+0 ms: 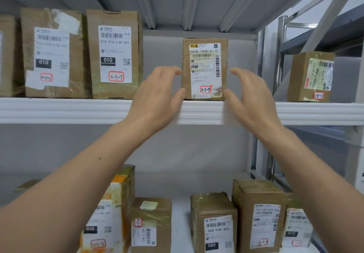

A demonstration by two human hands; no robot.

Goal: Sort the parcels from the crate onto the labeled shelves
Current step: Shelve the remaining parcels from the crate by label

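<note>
A small brown parcel [204, 68] with a white label marked 3-3-9 stands upright on the upper white shelf [59, 110]. My left hand [157, 99] is just left of it, fingers loosely spread, thumb tip at the parcel's lower left edge. My right hand [250, 99] is at its right side, fingers straight and apart, thumb near the lower right corner. Neither hand grips the parcel. The crate is out of view.
Left on the same shelf stand parcels marked 3-3-7 [116, 53] and 3-3-6 [51, 53]. A parcel marked 3-3-11 [311, 77] stands to the right, past a grey upright [260, 59]. The lower shelf holds several taped boxes [214, 223].
</note>
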